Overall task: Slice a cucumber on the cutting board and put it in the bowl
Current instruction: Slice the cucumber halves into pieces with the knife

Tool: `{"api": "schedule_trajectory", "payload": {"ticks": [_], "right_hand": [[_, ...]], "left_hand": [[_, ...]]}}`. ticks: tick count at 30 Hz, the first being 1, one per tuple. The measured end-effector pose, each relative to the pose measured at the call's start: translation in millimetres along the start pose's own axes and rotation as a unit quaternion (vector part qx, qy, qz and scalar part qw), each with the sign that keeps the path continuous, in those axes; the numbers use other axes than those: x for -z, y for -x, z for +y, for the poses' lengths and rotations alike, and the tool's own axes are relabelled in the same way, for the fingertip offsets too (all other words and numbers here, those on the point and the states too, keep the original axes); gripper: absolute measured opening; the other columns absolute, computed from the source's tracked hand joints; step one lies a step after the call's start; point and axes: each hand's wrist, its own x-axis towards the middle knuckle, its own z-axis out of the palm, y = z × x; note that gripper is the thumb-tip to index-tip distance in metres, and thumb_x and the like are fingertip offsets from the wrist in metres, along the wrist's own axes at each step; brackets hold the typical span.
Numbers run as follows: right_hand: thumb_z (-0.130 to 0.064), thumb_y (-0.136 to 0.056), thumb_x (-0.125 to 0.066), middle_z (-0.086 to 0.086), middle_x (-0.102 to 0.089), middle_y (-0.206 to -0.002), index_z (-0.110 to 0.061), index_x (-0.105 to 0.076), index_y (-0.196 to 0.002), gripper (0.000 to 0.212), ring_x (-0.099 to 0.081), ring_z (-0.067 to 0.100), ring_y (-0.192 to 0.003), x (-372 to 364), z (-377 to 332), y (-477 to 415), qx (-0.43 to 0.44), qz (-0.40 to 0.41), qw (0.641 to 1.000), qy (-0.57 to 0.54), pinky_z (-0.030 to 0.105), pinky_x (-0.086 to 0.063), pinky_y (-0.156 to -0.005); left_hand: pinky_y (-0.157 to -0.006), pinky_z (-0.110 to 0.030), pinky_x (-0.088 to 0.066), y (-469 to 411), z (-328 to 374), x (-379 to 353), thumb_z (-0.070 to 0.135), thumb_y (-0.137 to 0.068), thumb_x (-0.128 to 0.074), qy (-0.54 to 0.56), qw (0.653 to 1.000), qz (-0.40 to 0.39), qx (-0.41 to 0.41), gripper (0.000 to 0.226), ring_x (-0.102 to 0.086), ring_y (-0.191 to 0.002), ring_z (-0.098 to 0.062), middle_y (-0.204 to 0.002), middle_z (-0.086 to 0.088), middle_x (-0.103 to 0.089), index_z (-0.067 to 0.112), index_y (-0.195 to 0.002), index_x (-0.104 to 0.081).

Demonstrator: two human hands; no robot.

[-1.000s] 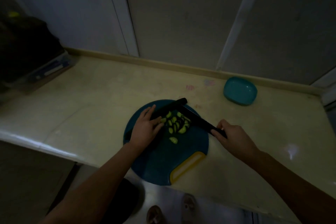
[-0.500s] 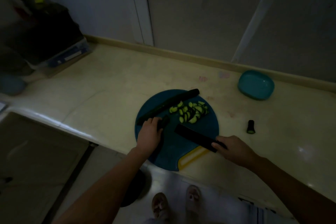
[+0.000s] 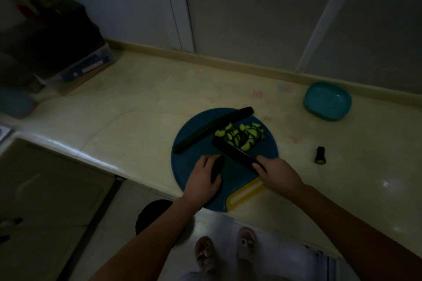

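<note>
Far to the left of the left hand (image 3: 203,180), at the back of the cream stone countertop (image 3: 137,109), a bulky dark bag (image 3: 57,36) is seen above a blue-and-white box (image 3: 89,66). Under both hands a round dark-blue plastic cutting board (image 3: 189,166) with a yellow grip is laid at the counter's near edge. Beyond the left hand, a long dark-green cucumber length (image 3: 212,129) is set slantwise on the board. A short dark cucumber piece (image 3: 217,169) is held by the left hand's curled fingers. Between the hands and further back, pale-green cucumber slices (image 3: 242,136) are heaped, touched by the black-bladed knife (image 3: 233,153), whose handle is gripped in the right hand (image 3: 276,173). Right of that hand a cut cucumber stub (image 3: 320,155) is left on the counter; beyond it sits a teal plastic bowl (image 3: 326,100).
</note>
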Motion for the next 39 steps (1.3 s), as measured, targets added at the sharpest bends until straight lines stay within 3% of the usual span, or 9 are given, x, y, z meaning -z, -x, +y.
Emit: {"api": "schedule_trajectory", "payload": {"ticks": [6, 13, 19, 27, 30, 39], "right_hand": [[-0.031, -0.099, -0.034, 0.014, -0.063, -0.082, -0.008, -0.050, -0.101, 0.028, -0.058, 0.027, -0.069, -10.0, -4.6, 0.9, 0.021, -0.027, 0.999, 0.027, 0.029, -0.032, -0.055], [-0.032, -0.100, -0.031, 0.012, -0.063, -0.081, -0.009, -0.050, -0.101, 0.030, -0.053, 0.023, -0.063, -7.4, -6.4, -0.5, 0.033, -0.027, 0.997, 0.058, 0.027, -0.021, -0.043], [-0.033, -0.100, -0.030, 0.012, -0.064, -0.083, -0.010, -0.050, -0.101, 0.030, -0.059, 0.027, -0.069, 5.0, -7.5, -0.8, 0.049, -0.019, 0.996, 0.065, 0.029, -0.030, -0.053], [-0.032, -0.100, -0.030, 0.012, -0.064, -0.085, -0.010, -0.049, -0.104, 0.029, -0.056, 0.025, -0.068, 9.1, -13.1, -0.7, 0.039, -0.035, 0.996, 0.067, 0.031, -0.028, -0.049], [-0.032, -0.100, -0.030, 0.009, -0.060, -0.079, -0.010, -0.049, -0.104, 0.029, -0.048, 0.019, -0.062, 5.3, -14.8, 0.0, 0.033, -0.034, 0.998, 0.052, 0.030, -0.029, -0.049], [-0.030, -0.101, -0.023, 0.011, -0.065, -0.090, -0.012, -0.045, -0.111, 0.030, -0.061, 0.029, -0.077, -6.6, -23.0, -8.0, 0.051, -0.054, 0.990, 0.122, 0.029, -0.033, -0.056]], "left_hand": [[-0.072, -0.022, -0.041, -3.1, 1.6, -5.2, 0.028, -0.091, -0.057, -0.003, 1.000, 0.025, -0.010, 0.043, -0.055, -0.091, -0.018, -0.112, -0.007, -0.049, 0.014, -0.130, -0.048], [-0.059, -0.021, -0.037, -3.5, 5.6, -14.2, 0.025, -0.091, -0.057, -0.011, 0.997, 0.067, 0.022, 0.031, -0.053, -0.074, -0.018, -0.095, -0.005, -0.048, 0.011, -0.119, -0.054], [-0.060, -0.021, -0.036, -4.7, 4.3, -14.5, 0.025, -0.091, -0.057, -0.021, 0.997, 0.071, 0.019, 0.029, -0.051, -0.074, -0.018, -0.093, -0.005, -0.048, 0.009, -0.116, -0.054], [-0.060, -0.027, -0.043, -4.9, 2.5, -16.6, 0.027, -0.091, -0.055, -0.014, 0.997, 0.074, 0.020, 0.029, -0.052, -0.076, -0.019, -0.094, -0.006, -0.048, 0.009, -0.114, -0.055], [-0.061, -0.024, -0.040, -5.3, 0.7, -17.7, 0.028, -0.091, -0.054, -0.015, 0.997, 0.075, 0.022, 0.028, -0.052, -0.076, -0.017, -0.092, -0.005, -0.048, 0.010, -0.113, -0.055], [-0.061, -0.016, -0.029, -6.1, -2.1, -19.4, 0.027, -0.090, -0.054, -0.002, 0.996, 0.082, 0.024, 0.026, -0.050, -0.076, -0.015, -0.091, -0.004, -0.048, 0.010, -0.108, -0.055]]}}
